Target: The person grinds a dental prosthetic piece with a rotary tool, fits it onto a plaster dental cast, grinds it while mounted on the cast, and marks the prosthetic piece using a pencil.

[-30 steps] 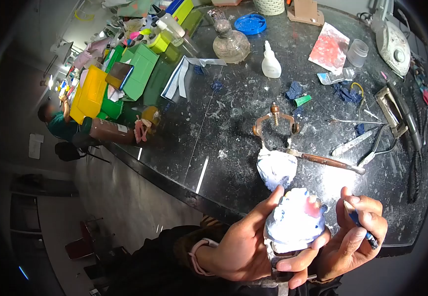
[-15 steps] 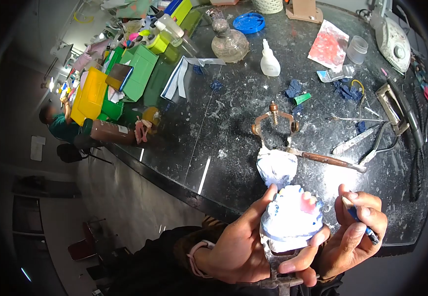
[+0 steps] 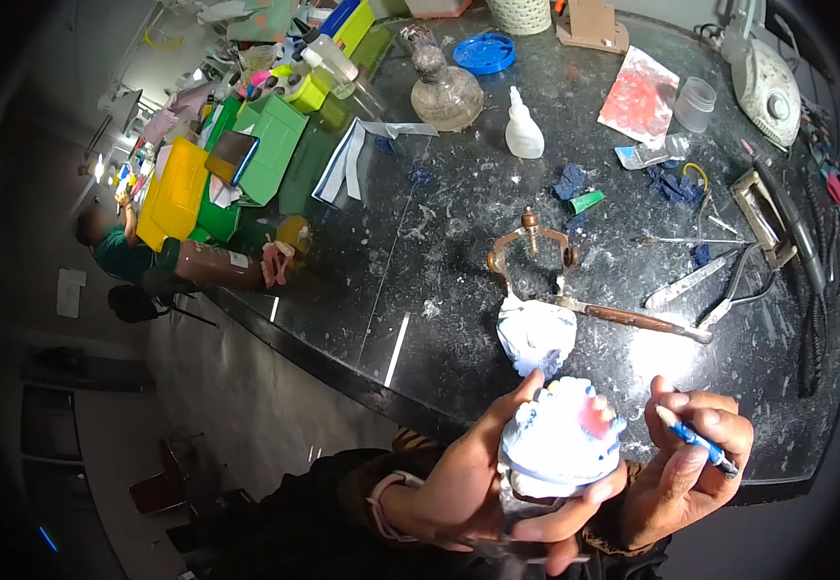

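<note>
My left hand (image 3: 463, 483) is wrapped round a plaster dental cast (image 3: 555, 449) and the metal mount beneath it. The white cast has a row of teeth, a pink patch at its right side and blue marks. Just to the right, my right hand (image 3: 691, 493) pinches a short blue pencil (image 3: 698, 441), its pale tip pointing up and left towards the cast without touching it. Beyond the left fingertips, a second plaster cast (image 3: 536, 333) lies on the table, attached to a coppery metal articulator frame (image 3: 499, 259).
A wooden-handled tool (image 3: 647, 322) lies beside the articulator. Pliers (image 3: 729, 302) and a knife-like blade (image 3: 686, 282) rest to the right. Farther back stand a white squeeze bottle (image 3: 524, 130) and a glass burner (image 3: 447, 97). Green bins (image 3: 270, 145) are at left, with a person beyond.
The cast has moved slightly left and down in my left hand. In my right hand the pencil has turned, and more of its blue body shows. The whole view has shifted slightly.
</note>
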Demonstrator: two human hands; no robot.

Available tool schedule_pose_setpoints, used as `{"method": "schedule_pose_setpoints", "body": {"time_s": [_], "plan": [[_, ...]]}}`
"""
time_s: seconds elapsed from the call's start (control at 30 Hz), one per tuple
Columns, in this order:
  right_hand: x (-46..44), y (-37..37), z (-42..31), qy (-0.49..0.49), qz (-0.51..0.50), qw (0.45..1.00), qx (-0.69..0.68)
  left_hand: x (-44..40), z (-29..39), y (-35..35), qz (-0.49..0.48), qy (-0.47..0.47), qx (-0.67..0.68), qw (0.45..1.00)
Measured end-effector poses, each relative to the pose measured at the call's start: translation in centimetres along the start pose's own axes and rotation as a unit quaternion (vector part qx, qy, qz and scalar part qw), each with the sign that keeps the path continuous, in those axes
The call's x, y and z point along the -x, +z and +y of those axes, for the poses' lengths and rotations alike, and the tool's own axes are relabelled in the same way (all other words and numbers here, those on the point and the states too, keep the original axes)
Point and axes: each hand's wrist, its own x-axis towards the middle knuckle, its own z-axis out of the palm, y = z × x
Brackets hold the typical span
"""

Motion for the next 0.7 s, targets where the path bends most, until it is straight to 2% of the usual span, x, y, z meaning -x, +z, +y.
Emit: {"method": "schedule_pose_setpoints", "body": {"time_s": [0.07,0.13,0.23,0.27,0.33,0.43,0.53,0.7], "plan": [[-0.2,0.2,-0.4,0.011,0.011,0.999,-0.035,0.2,0.2,-0.5,-0.008,-0.032,0.002,0.999],[-0.4,-0.4,-0.3,0.001,-0.028,0.998,-0.063,0.4,0.2,-0.4,0.002,-0.066,-0.01,0.998],[-1.0,-1.3,-1.5,0.042,-0.099,0.993,-0.056,0.3,0.3,-2.1,-0.086,-0.111,-0.085,0.987],[-1.3,-1.5,-2.0,0.055,-0.131,0.989,-0.047,0.6,0.0,-1.9,-0.012,-0.135,-0.067,0.988],[-1.8,-2.1,-2.1,0.067,-0.201,0.977,-0.031,0.7,-0.2,-2.3,-0.011,-0.141,-0.075,0.987],[-2.3,-2.2,-1.9,0.027,-0.275,0.961,0.022,0.9,-0.5,-1.8,0.028,-0.16,-0.036,0.986],[-2.3,-2.1,-2.2,0.026,-0.276,0.96,0.047,0.9,-0.6,-1.6,0.047,-0.164,-0.04,0.984],[-2.9,-2.6,-2.1,-0.012,-0.331,0.941,0.069,0.8,-0.8,-1.3,0.06,-0.162,-0.04,0.984]]}}
